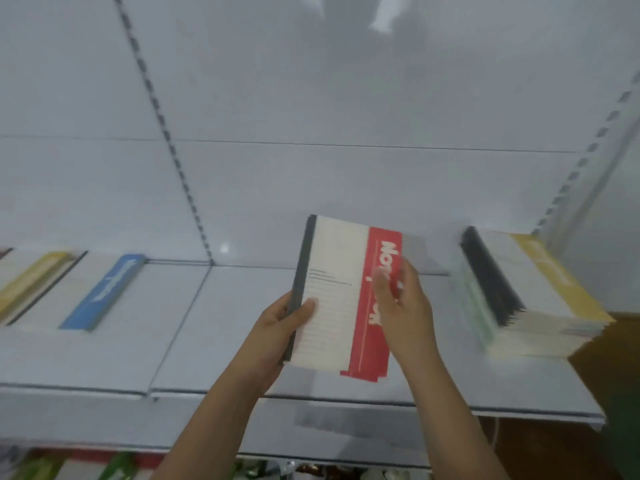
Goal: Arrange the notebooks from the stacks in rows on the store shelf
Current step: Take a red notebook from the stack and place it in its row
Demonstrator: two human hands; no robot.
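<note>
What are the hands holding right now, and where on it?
A red and white notebook. The left hand grips its dark spine edge, thumb on the cover; the right hand holds the red right side.

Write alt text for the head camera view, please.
Two hands hold a red-striped notebook over a white store shelf: left hand grips its spine edge, right hand its red side. A stack sits right; a blue-striped notebook lies left.

I hold a red-banded notebook (343,299) with a dark spine, lined white cover up, above the white shelf (194,341). A tall stack of notebooks (526,292), yellow-banded on top, sits at the shelf's right end. A blue-banded notebook (100,292) and a yellow-banded notebook (31,282) lie flat at the left.
</note>
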